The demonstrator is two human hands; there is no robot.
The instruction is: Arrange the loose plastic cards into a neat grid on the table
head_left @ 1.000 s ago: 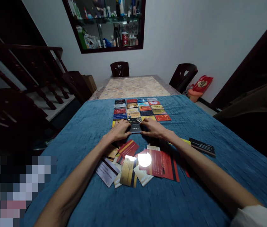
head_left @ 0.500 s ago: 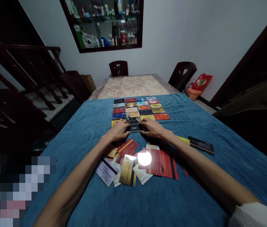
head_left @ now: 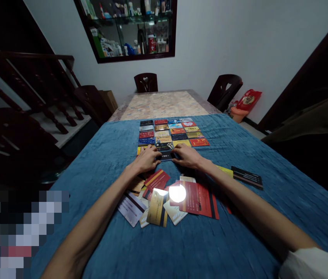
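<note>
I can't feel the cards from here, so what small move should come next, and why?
Probably lift the left hand and right hand straight up: their fingers are at opposite ends of the dark card, which seems to lie close below the black-and-white card, so dragging sideways could disturb neighbours.

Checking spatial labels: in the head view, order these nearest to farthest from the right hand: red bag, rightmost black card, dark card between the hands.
1. Dark card, just left of the right hand.
2. Black card, on its right, on the table.
3. Red bag, far right, off the table.
</note>
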